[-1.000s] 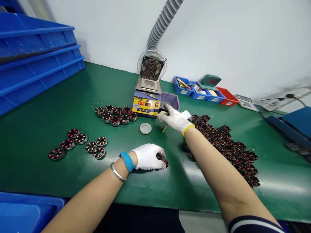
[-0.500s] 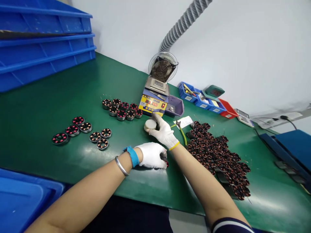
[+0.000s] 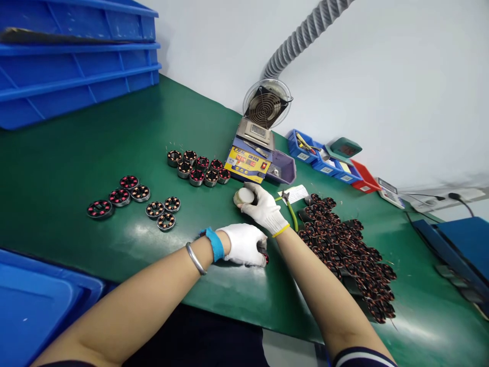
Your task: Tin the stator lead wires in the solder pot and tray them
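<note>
My left hand [image 3: 244, 245], in a white glove, is closed round a ring-shaped coil part [image 3: 266, 259] low over the green table; the glove covers most of the part. Just beyond it, my gloved right hand [image 3: 263, 205] grips a small round whitish container [image 3: 243, 196] between thumb and fingers. Green-handled pliers [image 3: 291, 211] lie right of my right hand, partly on a paper slip [image 3: 297, 192]. To the left stand several coil rings [image 3: 166, 221] in small groups. A large cluster of dark copper-wound coils [image 3: 344, 250] spreads out beyond my right forearm.
A yellow-fronted soldering station [image 3: 246, 164] stands behind my hands, beside a purple tray [image 3: 284, 168] and a round fan [image 3: 265, 107]. Small blue bins [image 3: 324, 164] and a red bin [image 3: 365, 177] line the wall. Large blue crates [image 3: 80, 71] are stacked at the back left.
The whole view has shifted, so the table items appear slightly further right. Both hands keep their holds and almost the same places over the table.
</note>
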Demonstrator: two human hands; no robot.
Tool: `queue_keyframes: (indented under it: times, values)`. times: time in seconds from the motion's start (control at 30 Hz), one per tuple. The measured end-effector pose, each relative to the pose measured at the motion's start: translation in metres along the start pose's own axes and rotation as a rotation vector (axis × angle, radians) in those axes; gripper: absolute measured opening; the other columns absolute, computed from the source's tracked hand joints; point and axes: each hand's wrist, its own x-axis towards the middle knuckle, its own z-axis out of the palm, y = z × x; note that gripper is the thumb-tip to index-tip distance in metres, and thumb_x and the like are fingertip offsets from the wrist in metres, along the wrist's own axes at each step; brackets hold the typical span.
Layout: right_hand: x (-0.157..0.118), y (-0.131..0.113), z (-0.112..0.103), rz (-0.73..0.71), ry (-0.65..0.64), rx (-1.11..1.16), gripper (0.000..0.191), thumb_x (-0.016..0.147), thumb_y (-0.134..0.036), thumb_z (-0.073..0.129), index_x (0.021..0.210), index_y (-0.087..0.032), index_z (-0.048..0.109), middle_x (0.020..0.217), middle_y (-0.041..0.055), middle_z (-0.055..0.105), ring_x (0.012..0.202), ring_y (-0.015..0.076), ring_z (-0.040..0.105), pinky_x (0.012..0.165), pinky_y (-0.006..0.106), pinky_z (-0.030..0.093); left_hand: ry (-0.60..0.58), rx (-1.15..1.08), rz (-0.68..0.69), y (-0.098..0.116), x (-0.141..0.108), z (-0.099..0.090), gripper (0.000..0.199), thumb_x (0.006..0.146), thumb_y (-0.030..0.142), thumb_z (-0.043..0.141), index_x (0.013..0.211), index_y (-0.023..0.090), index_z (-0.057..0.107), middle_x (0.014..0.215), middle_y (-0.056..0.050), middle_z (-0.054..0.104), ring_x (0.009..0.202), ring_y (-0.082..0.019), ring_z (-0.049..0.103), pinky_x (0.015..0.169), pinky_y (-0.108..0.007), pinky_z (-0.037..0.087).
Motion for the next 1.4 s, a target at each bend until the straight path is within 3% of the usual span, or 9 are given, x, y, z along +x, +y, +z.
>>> queue_keyframes:
  times: [0.57,0.8,0.9,1.03,1.13,1.2,1.27,1.33,1.4]
  values:
    - [0.001,-0.007,-0.037,0.358,0.087,-0.312,0.068,0.071,-0.03,0.073,0.134,-0.017,0.05,0.122,0.0088,0.061,0.109,0.0239,0.059,0.097,0.035,0.046,0.01,-0.037,-0.019,0.002,-0.005,-0.002,0.022,0.065,0.04,0.059,0.074,0.021,0.065,0.065,0.0,0.065,0.055,-0.015,0.055,0.047,-0.024,0.035]
    - [0.018,0.006,-0.047,0.484,0.183,-0.379,0.067,0.073,-0.034,0.069,0.135,-0.017,0.049,0.122,0.0119,0.06,0.11,0.0279,0.058,0.095,0.038,0.047,0.024,-0.101,-0.016,-0.001,-0.003,-0.001,0.02,0.066,0.037,0.06,0.075,0.019,0.065,0.067,0.0,0.066,0.056,-0.014,0.055,0.049,-0.024,0.036]
    - [0.027,0.011,-0.046,0.475,0.215,-0.364,0.064,0.074,-0.032,0.067,0.133,-0.016,0.05,0.118,0.0117,0.061,0.108,0.0272,0.059,0.095,0.037,0.046,0.051,-0.186,-0.01,-0.002,-0.001,-0.001,0.021,0.067,0.036,0.061,0.077,0.018,0.065,0.068,0.0,0.066,0.059,-0.014,0.055,0.052,-0.024,0.039]
    - [0.024,0.006,-0.043,0.459,0.252,-0.374,0.075,0.07,-0.035,0.071,0.137,-0.014,0.045,0.125,0.0146,0.055,0.115,0.031,0.054,0.099,0.043,0.044,0.166,-0.511,-0.083,0.0,0.0,-0.006,0.022,0.067,0.031,0.065,0.081,0.014,0.064,0.071,-0.002,0.064,0.063,-0.013,0.055,0.057,-0.024,0.042]
    - [-0.005,-0.009,-0.039,0.215,0.433,-0.314,0.07,0.078,-0.039,0.063,0.138,-0.012,0.041,0.136,0.0179,0.045,0.126,0.0301,0.044,0.105,0.044,0.038,0.298,-0.763,-0.163,0.001,0.0,-0.013,0.026,0.07,0.033,0.065,0.085,0.012,0.062,0.07,-0.001,0.06,0.055,-0.01,0.051,0.048,-0.022,0.039]
    - [-0.034,-0.018,-0.036,0.044,0.476,-0.141,0.061,0.085,-0.04,0.053,0.138,-0.012,0.04,0.137,0.0169,0.045,0.126,0.0255,0.044,0.107,0.04,0.037,0.373,-0.868,-0.178,-0.001,-0.001,-0.017,0.029,0.07,0.036,0.066,0.085,0.012,0.061,0.067,0.0,0.057,0.052,-0.009,0.05,0.046,-0.02,0.037]
    - [-0.062,-0.024,-0.03,0.066,0.317,0.151,0.057,0.087,-0.044,0.05,0.134,-0.012,0.044,0.129,0.0153,0.053,0.115,0.0233,0.053,0.101,0.038,0.044,0.398,-0.927,-0.173,-0.002,-0.002,-0.02,0.032,0.068,0.039,0.069,0.083,0.012,0.06,0.063,0.002,0.054,0.051,-0.009,0.05,0.047,-0.02,0.039]
    - [-0.081,-0.024,-0.025,0.193,0.067,0.483,0.056,0.084,-0.049,0.053,0.125,-0.012,0.052,0.114,0.0133,0.062,0.098,0.0215,0.061,0.089,0.036,0.051,0.382,-0.931,-0.175,-0.003,-0.004,-0.021,0.037,0.065,0.041,0.07,0.085,0.012,0.061,0.06,0.002,0.053,0.05,-0.009,0.049,0.047,-0.021,0.039]
    - [-0.089,-0.021,-0.022,0.292,-0.084,0.749,0.053,0.078,-0.051,0.06,0.114,-0.012,0.058,0.099,0.0095,0.066,0.083,0.0182,0.062,0.08,0.032,0.052,0.368,-0.874,-0.183,-0.002,-0.006,-0.021,0.04,0.064,0.042,0.071,0.088,0.011,0.062,0.064,0.001,0.057,0.051,-0.009,0.049,0.048,-0.022,0.041]
